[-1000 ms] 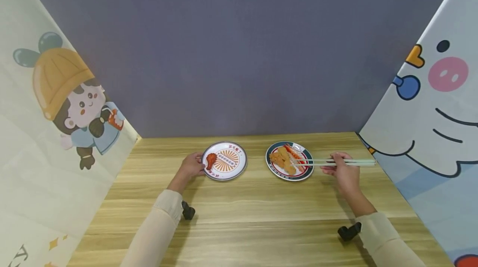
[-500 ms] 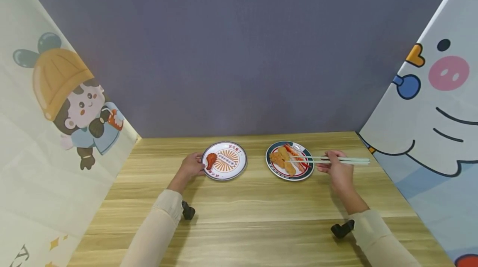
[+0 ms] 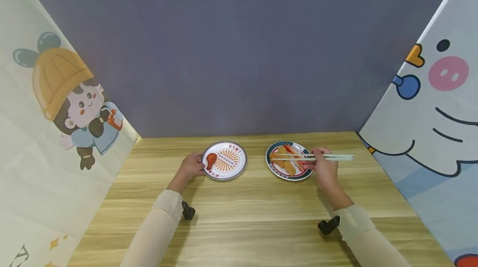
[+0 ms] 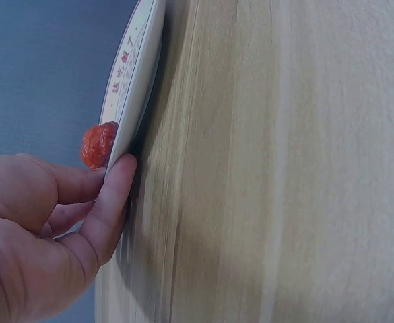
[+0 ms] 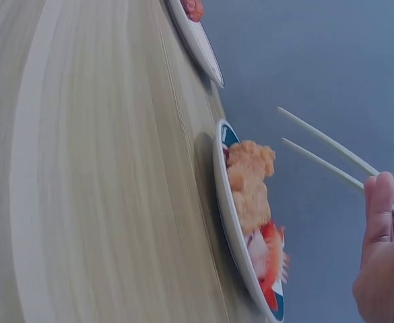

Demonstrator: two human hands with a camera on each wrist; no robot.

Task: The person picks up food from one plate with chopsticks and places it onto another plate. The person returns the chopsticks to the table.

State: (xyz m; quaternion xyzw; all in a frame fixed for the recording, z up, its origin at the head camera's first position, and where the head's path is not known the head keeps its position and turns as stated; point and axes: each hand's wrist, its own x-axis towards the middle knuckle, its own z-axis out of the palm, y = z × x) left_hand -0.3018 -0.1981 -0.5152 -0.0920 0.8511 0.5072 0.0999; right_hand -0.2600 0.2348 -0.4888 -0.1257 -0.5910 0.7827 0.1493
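Note:
My left hand [image 3: 191,165] pinches the left rim of a white plate [image 3: 236,168]; in the left wrist view the thumb is over the rim and fingers [image 4: 109,205] are under it. A red-brown chicken drumstick [image 3: 211,160] lies on that plate's left side. In my right hand [image 3: 325,170] I hold a pair of pale green chopsticks [image 3: 337,157]. Their tips stand apart in the air above a dark-rimmed plate [image 3: 274,172], touching no food in the right wrist view. Golden fried pieces [image 5: 250,195] and a red-orange shrimp [image 5: 273,259] lie on this plate.
Both plates stand near the back of a wood-grain table [image 3: 246,217], with a gap between them. A grey panel [image 3: 239,59] rises behind. Printed cartoon panels flank the table on the left [image 3: 37,155] and right [image 3: 422,134]. Black wrist mounts [image 3: 188,210] sit by both cuffs.
My right hand has moved left with the chopsticks, whose tips have slid from over the shrimp to the left part of the dark-rimmed plate. The left hand and its plate have stayed still.

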